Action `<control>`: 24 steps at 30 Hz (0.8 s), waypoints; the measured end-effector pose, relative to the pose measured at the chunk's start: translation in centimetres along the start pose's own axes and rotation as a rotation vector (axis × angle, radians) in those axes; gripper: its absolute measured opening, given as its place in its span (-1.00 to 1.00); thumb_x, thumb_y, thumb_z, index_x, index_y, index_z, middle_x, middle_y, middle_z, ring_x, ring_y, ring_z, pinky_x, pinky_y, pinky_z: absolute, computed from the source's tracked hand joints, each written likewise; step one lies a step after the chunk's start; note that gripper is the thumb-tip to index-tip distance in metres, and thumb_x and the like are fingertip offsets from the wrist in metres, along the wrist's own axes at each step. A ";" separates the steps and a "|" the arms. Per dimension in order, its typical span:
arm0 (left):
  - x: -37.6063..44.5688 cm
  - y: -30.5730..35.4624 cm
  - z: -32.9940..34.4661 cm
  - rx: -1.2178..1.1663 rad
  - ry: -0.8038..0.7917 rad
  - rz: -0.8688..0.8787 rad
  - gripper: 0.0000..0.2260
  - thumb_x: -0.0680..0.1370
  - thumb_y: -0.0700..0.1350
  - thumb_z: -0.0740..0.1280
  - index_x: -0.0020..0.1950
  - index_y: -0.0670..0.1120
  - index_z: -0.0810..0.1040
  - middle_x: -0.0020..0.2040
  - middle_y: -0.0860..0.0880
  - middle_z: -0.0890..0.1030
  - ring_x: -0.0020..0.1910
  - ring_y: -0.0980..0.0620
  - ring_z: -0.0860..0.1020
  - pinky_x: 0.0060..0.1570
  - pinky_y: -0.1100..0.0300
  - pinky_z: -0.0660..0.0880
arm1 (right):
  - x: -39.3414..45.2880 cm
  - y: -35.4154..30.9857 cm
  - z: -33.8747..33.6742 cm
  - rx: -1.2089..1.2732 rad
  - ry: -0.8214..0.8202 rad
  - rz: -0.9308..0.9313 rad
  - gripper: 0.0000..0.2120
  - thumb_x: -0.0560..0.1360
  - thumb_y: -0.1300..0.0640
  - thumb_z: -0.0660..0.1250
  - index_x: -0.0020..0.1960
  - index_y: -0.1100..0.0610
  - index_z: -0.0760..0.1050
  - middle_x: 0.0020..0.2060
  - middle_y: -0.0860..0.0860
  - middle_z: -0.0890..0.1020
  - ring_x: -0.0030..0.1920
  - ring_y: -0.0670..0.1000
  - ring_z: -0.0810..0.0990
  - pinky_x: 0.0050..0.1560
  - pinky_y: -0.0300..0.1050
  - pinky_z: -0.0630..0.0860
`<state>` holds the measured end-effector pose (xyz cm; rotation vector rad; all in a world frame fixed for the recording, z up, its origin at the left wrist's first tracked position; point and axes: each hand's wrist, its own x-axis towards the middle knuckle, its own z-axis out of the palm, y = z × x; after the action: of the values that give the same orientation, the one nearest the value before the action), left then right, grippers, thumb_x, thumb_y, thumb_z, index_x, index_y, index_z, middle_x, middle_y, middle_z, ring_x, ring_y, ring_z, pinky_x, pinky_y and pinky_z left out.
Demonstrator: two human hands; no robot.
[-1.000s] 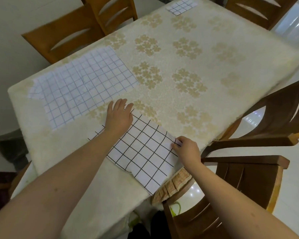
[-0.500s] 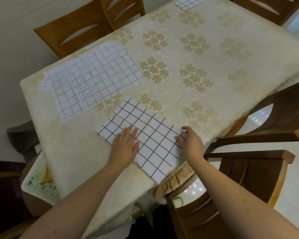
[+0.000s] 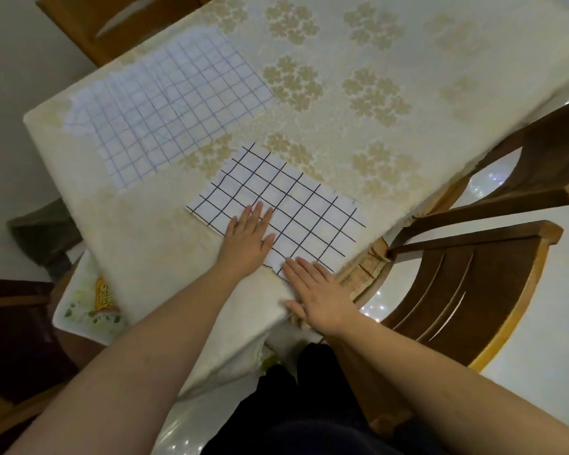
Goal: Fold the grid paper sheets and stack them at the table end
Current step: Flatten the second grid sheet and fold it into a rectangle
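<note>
Left hand [image 3: 248, 238]: fingers straight, close together, pressed flat on the near edge of the folded grid sheet [image 3: 286, 205]. Right hand [image 3: 319, 290]: fingers extended flat, tips on the sheet's near corner, palm on the tabletop [image 3: 342, 126] edge. Folded sheet, bold black grid, lies at the tabletop's 6 o'clock corner. Stack of unfolded grid sheets [image 3: 171, 103], faint blue lines, lies apart at 10 o'clock from it. Wooden chair [image 3: 473, 290] at 4 o'clock, just beside the tabletop.
</note>
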<state>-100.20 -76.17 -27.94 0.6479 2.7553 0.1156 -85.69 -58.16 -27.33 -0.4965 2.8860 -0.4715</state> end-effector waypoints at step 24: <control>-3.9 -3.0 0.4 0.018 -0.045 -0.148 -0.44 0.62 0.25 -0.14 0.56 0.14 -0.26 0.57 0.01 -0.29 0.55 -0.02 -0.25 0.49 -0.12 -0.22 | 0.3 -0.5 -1.2 -0.036 -0.007 -0.157 -0.54 0.62 -0.15 0.05 0.32 0.09 0.50 0.34 0.06 0.52 0.37 0.10 0.44 0.43 0.05 0.19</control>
<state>-98.08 -80.60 -27.69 0.4436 2.7524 0.0425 -86.06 -58.41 -26.11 -0.7323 2.8662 -0.4398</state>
